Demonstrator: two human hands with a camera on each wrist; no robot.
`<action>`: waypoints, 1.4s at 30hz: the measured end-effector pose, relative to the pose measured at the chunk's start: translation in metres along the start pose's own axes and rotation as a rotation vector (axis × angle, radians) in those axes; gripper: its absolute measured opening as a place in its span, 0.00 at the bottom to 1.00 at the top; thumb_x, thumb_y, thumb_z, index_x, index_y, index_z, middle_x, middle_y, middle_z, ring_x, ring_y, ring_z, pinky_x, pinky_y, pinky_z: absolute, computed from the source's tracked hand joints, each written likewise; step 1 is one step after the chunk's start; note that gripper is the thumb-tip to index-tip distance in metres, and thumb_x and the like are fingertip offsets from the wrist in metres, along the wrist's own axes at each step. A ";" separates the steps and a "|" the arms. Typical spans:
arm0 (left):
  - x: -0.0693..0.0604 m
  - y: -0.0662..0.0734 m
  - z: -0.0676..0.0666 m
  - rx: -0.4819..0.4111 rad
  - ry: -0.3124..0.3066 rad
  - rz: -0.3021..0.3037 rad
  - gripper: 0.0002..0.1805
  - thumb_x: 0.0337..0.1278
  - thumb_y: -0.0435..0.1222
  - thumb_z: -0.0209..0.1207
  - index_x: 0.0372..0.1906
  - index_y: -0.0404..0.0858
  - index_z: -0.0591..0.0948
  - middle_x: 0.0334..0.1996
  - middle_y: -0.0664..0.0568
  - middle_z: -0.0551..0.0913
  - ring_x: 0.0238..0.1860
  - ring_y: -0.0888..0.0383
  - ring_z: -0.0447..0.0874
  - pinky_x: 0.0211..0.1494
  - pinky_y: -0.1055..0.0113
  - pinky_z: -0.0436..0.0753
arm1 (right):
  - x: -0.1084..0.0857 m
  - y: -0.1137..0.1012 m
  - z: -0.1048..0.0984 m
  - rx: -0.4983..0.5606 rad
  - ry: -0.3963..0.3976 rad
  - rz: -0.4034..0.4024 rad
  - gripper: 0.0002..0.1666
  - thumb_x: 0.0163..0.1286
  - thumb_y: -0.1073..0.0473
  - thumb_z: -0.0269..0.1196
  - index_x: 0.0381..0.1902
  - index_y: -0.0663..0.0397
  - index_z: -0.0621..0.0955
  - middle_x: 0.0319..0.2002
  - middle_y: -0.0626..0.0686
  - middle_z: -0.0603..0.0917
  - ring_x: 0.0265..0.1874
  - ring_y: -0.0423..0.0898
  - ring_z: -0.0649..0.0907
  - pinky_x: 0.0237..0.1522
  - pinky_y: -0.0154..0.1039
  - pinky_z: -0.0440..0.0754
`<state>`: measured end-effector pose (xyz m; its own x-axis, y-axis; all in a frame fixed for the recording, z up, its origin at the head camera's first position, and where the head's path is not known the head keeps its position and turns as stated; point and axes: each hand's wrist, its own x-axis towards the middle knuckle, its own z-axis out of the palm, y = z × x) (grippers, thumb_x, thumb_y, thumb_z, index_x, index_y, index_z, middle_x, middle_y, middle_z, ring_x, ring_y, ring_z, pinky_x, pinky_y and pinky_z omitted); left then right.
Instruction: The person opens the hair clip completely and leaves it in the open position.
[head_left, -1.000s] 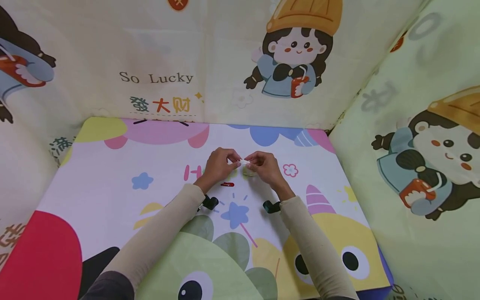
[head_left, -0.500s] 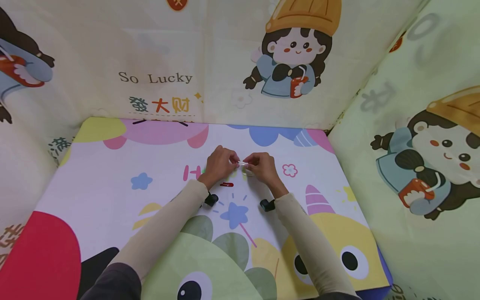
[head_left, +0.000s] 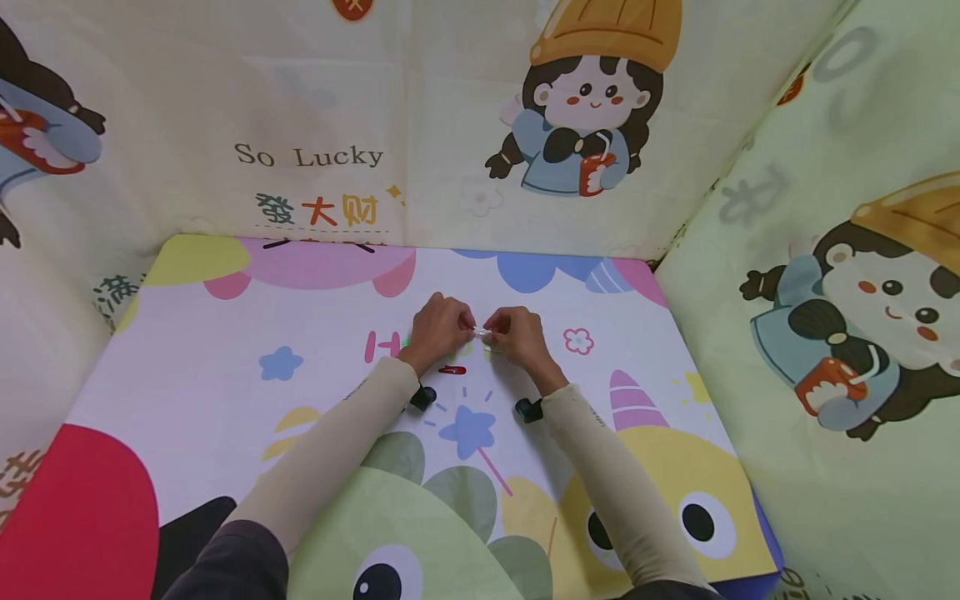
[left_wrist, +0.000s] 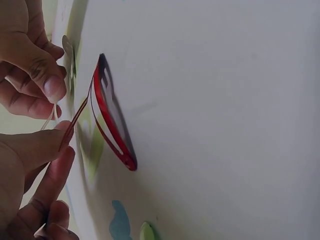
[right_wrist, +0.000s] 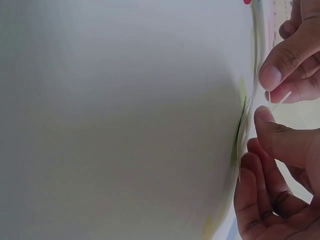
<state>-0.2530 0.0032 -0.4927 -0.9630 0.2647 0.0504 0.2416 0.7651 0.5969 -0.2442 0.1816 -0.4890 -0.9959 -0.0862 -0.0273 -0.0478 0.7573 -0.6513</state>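
Between both sets of fingertips is a small, thin white hair clip, seen edge-on as two slim strips that spread into a V. My left hand pinches one end between thumb and fingers, and my right hand pinches the other. Fingertips cover both ends. A red snap hair clip lies on the table just in front of the left hand; a raised red strip of it crosses the left thumb in the left wrist view. Beneath the right hand lies a thin pale-green clip-like piece, largely edge-on.
A small green piece lies near the left hand. The table has a printed cartoon cover. Printed cloth walls stand behind and at the sides. A small black camera sits at each wrist.
Both hands have drawn slightly toward me with the white clip, and the right hand has shifted a little left. The red clip has stayed put.
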 end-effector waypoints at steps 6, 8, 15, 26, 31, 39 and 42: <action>0.000 0.000 0.002 0.024 -0.018 -0.015 0.04 0.60 0.38 0.75 0.39 0.45 0.93 0.32 0.54 0.87 0.43 0.54 0.72 0.41 0.61 0.75 | 0.000 0.000 0.002 -0.017 -0.008 0.017 0.04 0.63 0.64 0.78 0.35 0.53 0.91 0.31 0.52 0.91 0.33 0.46 0.84 0.37 0.36 0.77; 0.000 0.000 0.002 0.027 -0.022 -0.018 0.04 0.60 0.39 0.75 0.39 0.45 0.93 0.32 0.54 0.87 0.43 0.54 0.73 0.41 0.61 0.75 | 0.000 0.001 0.002 -0.021 -0.005 0.014 0.04 0.63 0.64 0.78 0.35 0.53 0.91 0.31 0.52 0.92 0.33 0.46 0.84 0.37 0.36 0.77; 0.000 0.000 0.003 0.030 -0.025 -0.029 0.03 0.61 0.38 0.74 0.39 0.45 0.93 0.31 0.54 0.88 0.42 0.54 0.73 0.41 0.61 0.75 | 0.000 0.001 0.003 -0.022 -0.002 0.011 0.04 0.62 0.64 0.78 0.34 0.53 0.91 0.30 0.52 0.92 0.32 0.46 0.85 0.36 0.36 0.76; -0.005 0.002 0.002 0.009 -0.016 -0.058 0.09 0.59 0.40 0.75 0.44 0.45 0.92 0.33 0.54 0.88 0.43 0.54 0.73 0.43 0.62 0.76 | -0.002 0.004 -0.002 -0.009 0.006 0.010 0.08 0.62 0.64 0.78 0.39 0.53 0.91 0.31 0.53 0.91 0.32 0.46 0.84 0.38 0.36 0.77; -0.010 0.003 0.000 -0.017 -0.001 -0.065 0.10 0.59 0.40 0.75 0.45 0.46 0.90 0.33 0.55 0.89 0.44 0.55 0.74 0.43 0.61 0.77 | -0.005 0.009 -0.007 0.006 0.030 0.028 0.08 0.63 0.65 0.77 0.41 0.53 0.91 0.32 0.53 0.90 0.33 0.47 0.85 0.41 0.38 0.78; -0.017 0.011 0.000 -0.051 0.001 -0.038 0.08 0.58 0.40 0.76 0.41 0.47 0.91 0.32 0.54 0.90 0.44 0.55 0.75 0.42 0.62 0.76 | -0.011 0.015 -0.014 0.022 0.047 0.048 0.05 0.66 0.64 0.75 0.40 0.54 0.91 0.33 0.54 0.90 0.35 0.48 0.85 0.42 0.39 0.80; -0.018 0.014 0.002 -0.051 -0.005 -0.023 0.06 0.59 0.40 0.76 0.40 0.47 0.92 0.31 0.55 0.90 0.43 0.55 0.74 0.41 0.62 0.75 | -0.014 0.017 -0.015 0.027 0.047 0.053 0.05 0.66 0.63 0.76 0.40 0.54 0.92 0.33 0.54 0.90 0.34 0.47 0.85 0.41 0.39 0.79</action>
<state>-0.2320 0.0101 -0.4870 -0.9675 0.2506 0.0323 0.2130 0.7401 0.6379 -0.2319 0.2056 -0.4882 -0.9995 -0.0158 -0.0268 0.0063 0.7420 -0.6704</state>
